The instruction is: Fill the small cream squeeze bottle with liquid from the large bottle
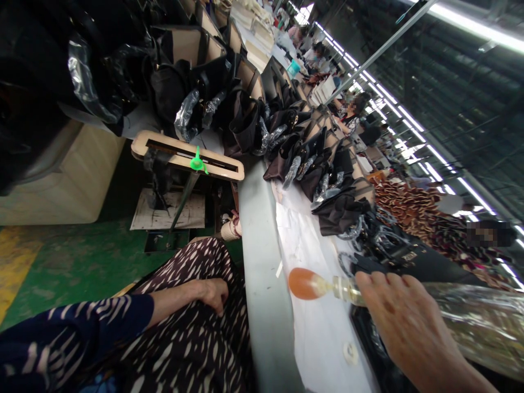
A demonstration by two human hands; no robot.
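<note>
My right hand (403, 316) is closed round the neck of a clear plastic bottle (483, 322), which lies tilted on its side over the table. An orange rubber-like bulb (303, 284) sits at the bottle's mouth and points left. Under the bulb lies a white sheet (305, 251), with a small pale round piece (350, 353) on it. My left hand (215, 295) rests on the patterned cloth over my lap (192, 344), its fingers curled and nothing visible in them. Black handbags (335, 215), their handles wrapped in clear plastic, stand just beyond the right hand.
A pale slotted frame (188, 155) on a metal post, with a green piece (197, 162) on it, stands left of the grey table edge (262, 273). A cream bin (57, 180) is at far left. More bags line the table; other people work farther back.
</note>
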